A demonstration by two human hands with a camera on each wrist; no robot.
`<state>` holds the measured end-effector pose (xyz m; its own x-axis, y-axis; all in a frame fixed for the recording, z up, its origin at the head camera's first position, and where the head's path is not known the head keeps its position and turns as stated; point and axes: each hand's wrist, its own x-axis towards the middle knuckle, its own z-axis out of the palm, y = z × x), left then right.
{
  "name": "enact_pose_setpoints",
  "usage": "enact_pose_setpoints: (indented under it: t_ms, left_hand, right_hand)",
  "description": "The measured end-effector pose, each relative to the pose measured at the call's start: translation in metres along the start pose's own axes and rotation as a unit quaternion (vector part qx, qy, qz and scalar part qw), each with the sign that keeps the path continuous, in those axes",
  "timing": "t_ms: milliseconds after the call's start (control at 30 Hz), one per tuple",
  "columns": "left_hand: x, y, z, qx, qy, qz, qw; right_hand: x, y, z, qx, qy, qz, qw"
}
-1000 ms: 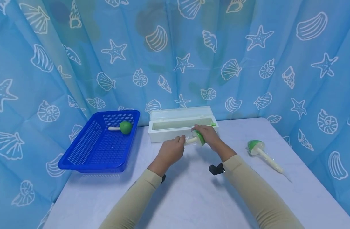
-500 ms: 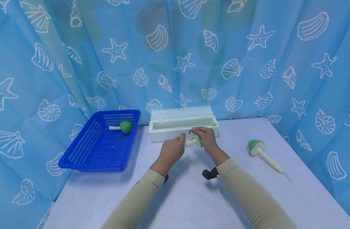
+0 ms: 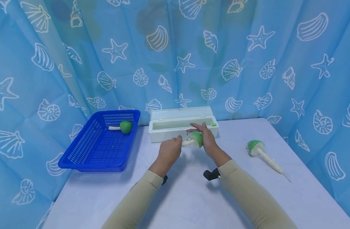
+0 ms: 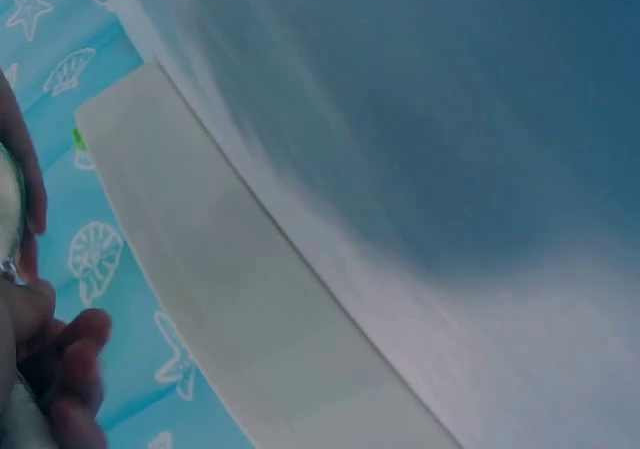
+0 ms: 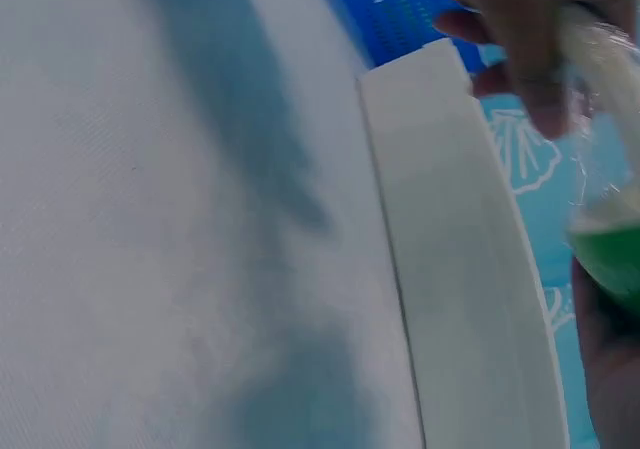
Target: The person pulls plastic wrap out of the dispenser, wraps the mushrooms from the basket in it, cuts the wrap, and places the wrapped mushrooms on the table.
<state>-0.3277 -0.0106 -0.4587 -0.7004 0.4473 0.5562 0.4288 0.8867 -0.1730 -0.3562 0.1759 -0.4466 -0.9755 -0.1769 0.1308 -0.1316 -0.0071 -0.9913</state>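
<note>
My left hand (image 3: 169,152) grips the pale handle of a mushroom-shaped thing with a green dome head (image 3: 198,138), wrapped in clear plastic. It is held above the table in front of the white box. My right hand (image 3: 209,141) touches the green head from the right, its fingers stretched past it. In the right wrist view the loose film around the handle (image 5: 612,79) shows, with the green head resting against the right hand. In the left wrist view the left hand (image 4: 60,369) appears only at the lower left edge.
The long white box (image 3: 169,136) stands open at the back, its lid raised. A blue basket (image 3: 94,167) at left holds an unwrapped green-headed thing (image 3: 125,127). Another wrapped one (image 3: 256,148) lies at right on the white tablecloth (image 3: 189,200).
The right hand has loosened its hold on the plastic at the green head and straightened its fingers. The left hand has shifted slightly left, still gripping the handle.
</note>
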Motion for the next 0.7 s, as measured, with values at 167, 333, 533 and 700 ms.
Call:
enact_pose_setpoints:
  t_ms: [167,333,533,700]
  left_hand:
    - [-0.002,-0.005,0.0,0.033,0.026,0.018,0.999]
    - [-0.004,-0.005,0.003,0.026,0.04,0.041,0.998]
    - [-0.004,-0.004,0.002,0.028,0.016,0.027,0.9991]
    - [-0.003,-0.005,0.0,0.026,0.003,0.017,0.9995]
  right_hand:
    - [0.001,-0.004,-0.005,0.095,-0.005,0.102,0.9903]
    - [0.001,-0.006,0.004,0.058,-0.033,0.145,0.9872]
    - [0.001,-0.002,0.012,0.04,-0.039,0.117,0.9916]
    - [0.0,-0.001,0.011,0.059,-0.038,0.083,0.9941]
